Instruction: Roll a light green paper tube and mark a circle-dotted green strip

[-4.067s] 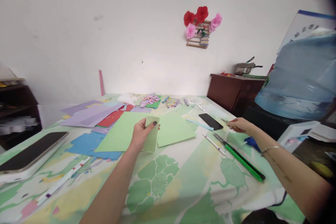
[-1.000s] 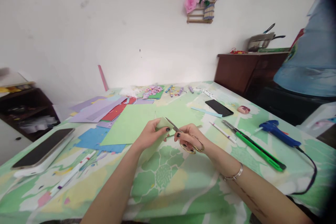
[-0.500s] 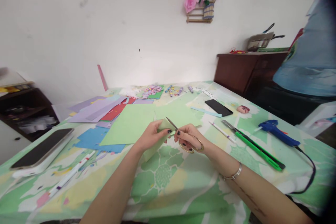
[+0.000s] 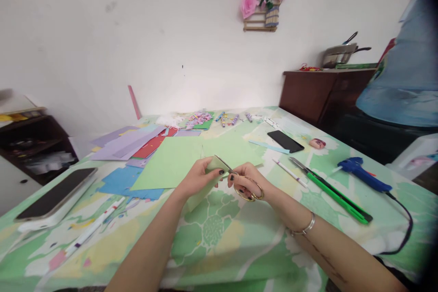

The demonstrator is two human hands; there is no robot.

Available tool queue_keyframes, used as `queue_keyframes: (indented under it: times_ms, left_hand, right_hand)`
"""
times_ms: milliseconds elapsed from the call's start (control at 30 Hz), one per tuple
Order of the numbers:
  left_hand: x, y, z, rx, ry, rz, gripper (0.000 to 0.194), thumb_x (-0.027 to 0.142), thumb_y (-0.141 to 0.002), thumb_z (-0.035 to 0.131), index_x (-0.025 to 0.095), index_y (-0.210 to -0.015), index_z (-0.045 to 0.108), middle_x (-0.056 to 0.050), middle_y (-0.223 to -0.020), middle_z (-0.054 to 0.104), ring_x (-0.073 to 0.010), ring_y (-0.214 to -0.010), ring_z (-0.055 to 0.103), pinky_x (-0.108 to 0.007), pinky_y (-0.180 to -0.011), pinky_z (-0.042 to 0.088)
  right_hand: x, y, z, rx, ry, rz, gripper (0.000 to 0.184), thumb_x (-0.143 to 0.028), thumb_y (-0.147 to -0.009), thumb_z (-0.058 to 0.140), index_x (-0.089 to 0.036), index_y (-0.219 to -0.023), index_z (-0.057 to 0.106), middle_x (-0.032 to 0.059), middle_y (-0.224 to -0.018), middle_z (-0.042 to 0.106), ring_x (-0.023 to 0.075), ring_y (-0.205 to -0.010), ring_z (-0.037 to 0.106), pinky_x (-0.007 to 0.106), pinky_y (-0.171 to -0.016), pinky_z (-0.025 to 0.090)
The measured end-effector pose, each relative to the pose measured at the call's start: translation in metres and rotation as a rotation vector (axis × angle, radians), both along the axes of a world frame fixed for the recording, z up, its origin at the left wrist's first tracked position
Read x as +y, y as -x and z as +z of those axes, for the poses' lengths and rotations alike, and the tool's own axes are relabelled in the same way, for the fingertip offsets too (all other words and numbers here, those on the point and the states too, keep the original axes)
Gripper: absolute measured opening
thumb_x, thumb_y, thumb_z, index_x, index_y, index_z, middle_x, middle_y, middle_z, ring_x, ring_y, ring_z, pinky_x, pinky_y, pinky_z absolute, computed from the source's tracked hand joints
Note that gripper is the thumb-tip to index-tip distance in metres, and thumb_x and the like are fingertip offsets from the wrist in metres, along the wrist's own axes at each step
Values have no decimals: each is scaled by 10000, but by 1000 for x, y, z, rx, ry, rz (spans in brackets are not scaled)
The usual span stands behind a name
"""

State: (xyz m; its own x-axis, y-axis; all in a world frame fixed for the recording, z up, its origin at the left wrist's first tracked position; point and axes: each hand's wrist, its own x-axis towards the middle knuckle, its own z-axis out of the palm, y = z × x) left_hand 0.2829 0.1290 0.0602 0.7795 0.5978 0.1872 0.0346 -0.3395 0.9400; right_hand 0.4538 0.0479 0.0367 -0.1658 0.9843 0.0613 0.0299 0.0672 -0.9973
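Note:
My left hand [image 4: 199, 177] is closed on a folded piece of light green paper [image 4: 198, 197], thumb on top. In my right hand [image 4: 248, 175] is a pair of scissors [image 4: 255, 196] with gold-coloured loop handles. The blades point up and left and lie at the paper's upper right edge; they look nearly closed. Fingers cover part of the paper and of the handles. Behind my hands lies a larger light green sheet [image 4: 171, 157] on the flowered tablecloth [image 4: 212, 251].
To the right lie a green utility knife [image 4: 337, 194], a blue glue gun [image 4: 364, 174] with a cord, a white marker [image 4: 290, 172] and a black phone [image 4: 285, 140]. Purple paper [image 4: 126, 143], blue paper [image 4: 119, 181] and another phone [image 4: 56, 191] are at left.
Over the earlier frames my right hand came in from the right with the scissors to the paper in my left hand. In the last second the scissor blades have drawn closer together.

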Motion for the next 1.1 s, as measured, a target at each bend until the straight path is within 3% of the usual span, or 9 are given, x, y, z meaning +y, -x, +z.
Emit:
queue_keyframes:
  times_ms: [200, 333, 433, 500, 633, 800, 967, 1033, 1100]
  left_hand:
    - [1, -2, -2, 32, -3, 76, 274, 388, -747, 613, 131, -841, 590, -16, -674, 617, -122, -537, 567, -234, -493, 469]
    - [15, 0, -11, 112, -128, 373, 273, 404, -728, 606, 153, -832, 581, -21, -689, 623, -151, -565, 581, -259, -527, 462]
    - [28, 4, -16, 374, -446, 696, 283, 438, -678, 646, 187, -721, 525, -18, -671, 610, -183, -628, 582, -251, -535, 396]
    - [34, 7, -18, 563, -609, 809, 323, 472, -654, 662, 204, -707, 489, -21, -670, 602, -211, -688, 580, -251, -533, 350]
    - [41, 12, -21, 764, -645, 857, 306, 484, -701, 613, 223, -802, 489, -45, -743, 626, -252, -762, 596, -258, -517, 306]
    - [44, 17, -27, 832, -645, 777, 155, 261, -781, 520, 229, -929, 485, -68, -882, 648, -246, -832, 609, -254, -545, 324]
    - [46, 18, -29, 846, -688, 772, 201, 115, -798, 406, 219, -945, 496, -83, -890, 645, -246, -822, 606, -269, -563, 317]
    - [45, 18, -26, 820, -718, 823, 180, 136, -828, 373, 209, -919, 510, -85, -855, 644, -244, -790, 602, -274, -557, 306]
    - [42, 17, -21, 741, -755, 892, 180, 190, -862, 350, 202, -868, 529, -72, -767, 635, -232, -721, 591, -276, -548, 297]
  right_hand:
    - [4, 2, -1, 18, -15, -65, 429, -546, -730, 578, -126, -642, 571, -79, -348, 375, 41, -249, 303, 168, -278, 227]
    - [12, -12, 1, -23, -23, -372, 472, -610, -723, 521, -145, -651, 554, -81, -355, 346, 54, -262, 279, 198, -296, 227]
    - [19, -36, 5, -448, 14, -617, 360, -512, -694, 593, -153, -710, 601, -33, -420, 465, 99, -350, 415, 223, -375, 289]
    - [21, -52, 6, -835, 61, -751, 233, -388, -694, 613, -162, -747, 635, 35, -587, 606, 164, -560, 567, 239, -475, 339]
    - [24, -70, 3, -1187, 201, -841, 207, -189, -755, 491, -122, -882, 640, 148, -885, 670, 263, -864, 617, 278, -598, 372]
    - [27, -73, 0, -1214, 257, -853, 295, -104, -770, 450, -35, -1020, 591, 223, -959, 651, 310, -937, 609, 319, -694, 402]
    - [23, -75, 0, -1239, 262, -889, 274, -113, -796, 423, -68, -982, 620, 219, -940, 652, 341, -994, 577, 399, -769, 415]
    - [22, -74, 0, -1235, 187, -933, 269, -120, -789, 437, -108, -967, 638, 197, -965, 652, 364, -1062, 529, 466, -815, 399]
    - [23, -71, -1, -1145, -24, -931, 274, -109, -768, 465, -142, -970, 647, 158, -1020, 651, 339, -1101, 506, 482, -867, 389]
